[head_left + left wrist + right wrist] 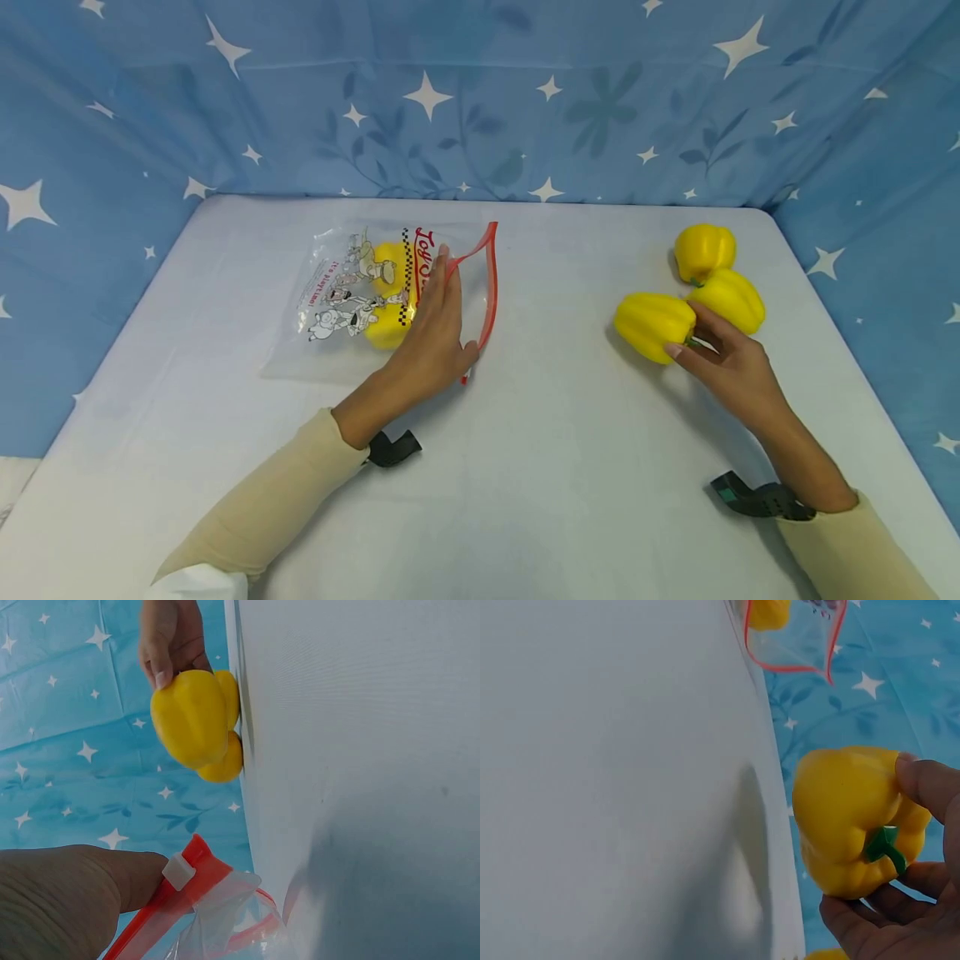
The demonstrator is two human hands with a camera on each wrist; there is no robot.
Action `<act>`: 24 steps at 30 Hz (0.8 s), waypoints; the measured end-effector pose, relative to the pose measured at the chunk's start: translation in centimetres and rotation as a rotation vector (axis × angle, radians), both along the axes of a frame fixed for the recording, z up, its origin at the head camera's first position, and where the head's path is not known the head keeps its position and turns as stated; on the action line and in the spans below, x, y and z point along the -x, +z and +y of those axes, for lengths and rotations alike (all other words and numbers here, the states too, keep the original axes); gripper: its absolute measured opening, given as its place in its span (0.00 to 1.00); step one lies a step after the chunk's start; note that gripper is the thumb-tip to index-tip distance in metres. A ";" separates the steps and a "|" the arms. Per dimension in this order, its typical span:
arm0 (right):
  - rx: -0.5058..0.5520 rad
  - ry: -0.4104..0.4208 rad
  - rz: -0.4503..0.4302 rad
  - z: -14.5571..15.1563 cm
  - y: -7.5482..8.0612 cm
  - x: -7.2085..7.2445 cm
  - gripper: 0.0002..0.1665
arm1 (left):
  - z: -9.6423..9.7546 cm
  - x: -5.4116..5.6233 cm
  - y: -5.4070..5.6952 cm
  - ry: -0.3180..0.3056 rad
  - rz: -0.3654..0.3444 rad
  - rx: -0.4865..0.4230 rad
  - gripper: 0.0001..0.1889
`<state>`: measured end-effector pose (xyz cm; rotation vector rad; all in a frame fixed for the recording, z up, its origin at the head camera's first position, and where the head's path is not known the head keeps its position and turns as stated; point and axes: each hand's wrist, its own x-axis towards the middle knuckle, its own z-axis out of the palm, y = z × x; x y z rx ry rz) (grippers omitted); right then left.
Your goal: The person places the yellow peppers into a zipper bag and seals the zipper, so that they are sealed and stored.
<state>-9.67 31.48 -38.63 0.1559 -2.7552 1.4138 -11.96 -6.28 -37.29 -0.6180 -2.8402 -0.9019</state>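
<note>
A clear plastic zip bag (322, 350) with red edging and printed cartoon figures lies at the left, its mouth facing right and gaping. Through the plastic, yellow bell peppers (386, 333) show inside. My left hand (423, 342) holds the bag at its mouth, fingers along the upper side and thumb at the red zip edge beside the white slider (178, 871). On the right, my right hand (731, 367) grips a yellow bell pepper (651, 323) near its green stem (885, 846), thumb on one side and fingers on the other. It hangs above the table.
Behind the right hand, two more yellow bell peppers, a rear one (705, 250) and a nearer one (731, 300), sit side by side. The white table (555, 467) stands against a blue star-patterned curtain (480, 108). Black straps circle the left wrist (393, 450) and right wrist (765, 500).
</note>
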 end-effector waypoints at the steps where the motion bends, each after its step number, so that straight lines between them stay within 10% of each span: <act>1: 0.019 0.011 0.005 -0.3 0.0 0.2 0.42 | 0.0 0.0 0.0 -0.002 0.002 0.002 0.61; 24: 0.267 0.334 0.012 -11.4 0.0 4.2 0.41 | 0.1 -0.2 -0.3 0.001 -0.003 0.012 0.62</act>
